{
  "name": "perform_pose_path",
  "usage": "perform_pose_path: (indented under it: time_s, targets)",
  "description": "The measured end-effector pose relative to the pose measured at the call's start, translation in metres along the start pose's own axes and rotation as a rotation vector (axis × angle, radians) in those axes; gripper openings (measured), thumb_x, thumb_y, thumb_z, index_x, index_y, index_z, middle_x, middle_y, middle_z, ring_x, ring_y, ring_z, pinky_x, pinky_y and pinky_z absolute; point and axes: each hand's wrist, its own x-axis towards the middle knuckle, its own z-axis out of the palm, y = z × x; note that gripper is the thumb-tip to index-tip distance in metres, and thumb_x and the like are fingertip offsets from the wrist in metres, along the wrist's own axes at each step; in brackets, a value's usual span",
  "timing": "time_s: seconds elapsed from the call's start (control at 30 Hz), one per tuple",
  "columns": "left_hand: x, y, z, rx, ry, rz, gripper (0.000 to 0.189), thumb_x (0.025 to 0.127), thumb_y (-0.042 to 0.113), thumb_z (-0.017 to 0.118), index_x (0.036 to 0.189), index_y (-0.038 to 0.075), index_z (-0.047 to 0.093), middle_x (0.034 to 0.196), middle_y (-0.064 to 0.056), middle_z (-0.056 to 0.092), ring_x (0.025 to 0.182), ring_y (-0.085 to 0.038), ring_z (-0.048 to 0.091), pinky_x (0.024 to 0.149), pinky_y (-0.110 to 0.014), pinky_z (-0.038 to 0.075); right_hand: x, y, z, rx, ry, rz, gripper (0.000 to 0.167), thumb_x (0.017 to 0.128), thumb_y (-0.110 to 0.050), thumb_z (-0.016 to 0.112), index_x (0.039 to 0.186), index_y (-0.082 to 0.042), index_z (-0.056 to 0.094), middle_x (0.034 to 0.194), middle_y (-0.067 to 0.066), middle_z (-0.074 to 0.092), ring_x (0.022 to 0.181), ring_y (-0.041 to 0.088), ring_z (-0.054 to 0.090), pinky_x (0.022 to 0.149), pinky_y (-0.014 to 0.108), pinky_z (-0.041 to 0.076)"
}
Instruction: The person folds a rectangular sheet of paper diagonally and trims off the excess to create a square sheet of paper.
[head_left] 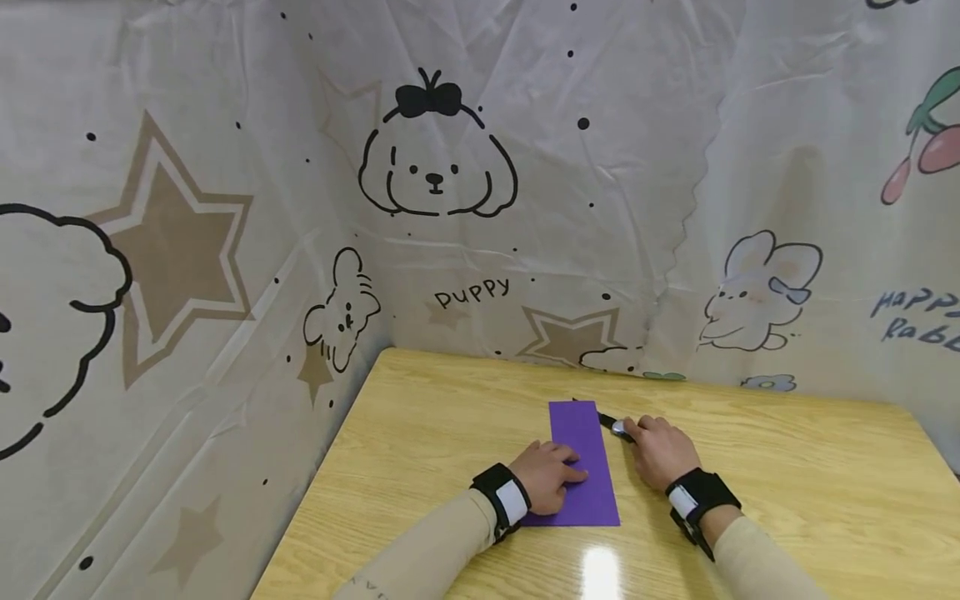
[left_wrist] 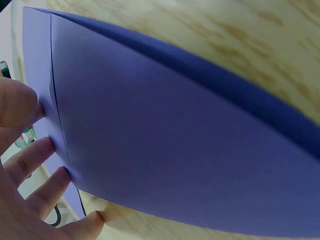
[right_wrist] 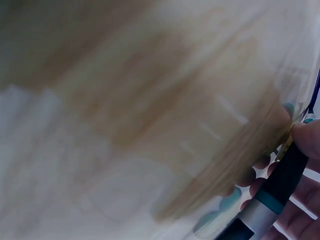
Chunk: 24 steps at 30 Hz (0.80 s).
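Note:
A purple sheet of paper, folded over in layers, lies lengthwise on the table. My left hand presses on it with its fingers spread. In the left wrist view the paper bulges, its layers standing apart along one edge, and the fingertips rest by the other long edge. My right hand grips a slim black and silver knife-like tool on the paper's right side. The tool's thin tip shows past the top edge; paper hides its middle. In the right wrist view a teal band circles its handle.
The wooden table extends to both sides of the hands. Behind it and at the left hangs a pale printed cloth with cartoon animals and stars, meeting the table's back edge. Black bands wrap both wrists.

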Motion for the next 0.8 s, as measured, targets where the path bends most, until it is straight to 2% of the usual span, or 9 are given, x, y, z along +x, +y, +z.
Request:
perform_pose_path:
  time_s: [0.17, 0.4, 0.57, 0.7, 0.8]
  targets:
    - [-0.001, 0.001, -0.003, 0.011, 0.0, -0.007, 0.048, 0.092, 0.018, 0.054, 0.135, 0.038, 0.058, 0.142, 0.009, 0.048, 0.13, -0.015, 0.044, 0.106, -0.042, 0.038, -0.002, 0.002, -0.003, -0.003, 0.002, 0.011, 0.039, 0.08, -0.01, 0.075, 0.118, -0.005, 0.068, 0.09, 0.013, 0.064, 0.073, 0.029, 0.059, 0.057, 0.041, 0.051]
    - [0.0, 0.002, -0.004, 0.008, 0.002, 0.003, 0.05, 0.09, 0.016, 0.053, 0.135, 0.037, 0.058, 0.141, 0.01, 0.048, 0.13, -0.015, 0.045, 0.106, -0.043, 0.039, -0.021, 0.017, -0.004, -0.011, 0.029, 0.043, 0.038, 0.078, -0.009, 0.076, 0.116, -0.004, 0.069, 0.089, 0.013, 0.063, 0.073, 0.03, 0.059, 0.055, 0.041, 0.051]
    - [0.0, 0.003, -0.004, -0.01, 0.007, 0.007, 0.052, 0.089, 0.015, 0.053, 0.136, 0.036, 0.058, 0.141, 0.009, 0.049, 0.13, -0.016, 0.045, 0.106, -0.044, 0.038, -0.039, 0.027, -0.012, -0.001, 0.044, 0.13, 0.034, 0.078, -0.008, 0.074, 0.111, -0.002, 0.068, 0.085, 0.014, 0.062, 0.069, 0.031, 0.058, 0.052, 0.043, 0.05]
    - [0.001, 0.005, -0.005, -0.04, 0.003, 0.004, 0.051, 0.088, 0.014, 0.055, 0.134, 0.035, 0.06, 0.14, 0.009, 0.05, 0.13, -0.016, 0.044, 0.107, -0.046, 0.037, -0.055, 0.038, -0.024, 0.016, -0.007, 0.216, 0.03, 0.079, -0.007, 0.073, 0.106, 0.001, 0.067, 0.08, 0.014, 0.059, 0.063, 0.029, 0.058, 0.047, 0.043, 0.048]
    - [0.0, 0.005, -0.005, -0.058, 0.003, -0.005, 0.052, 0.087, 0.012, 0.056, 0.133, 0.034, 0.061, 0.14, 0.008, 0.05, 0.131, -0.016, 0.044, 0.107, -0.046, 0.037, -0.065, 0.047, -0.037, 0.062, -0.076, 0.29, 0.02, 0.079, -0.008, 0.072, 0.095, 0.004, 0.067, 0.073, 0.012, 0.057, 0.057, 0.026, 0.055, 0.045, 0.042, 0.044]
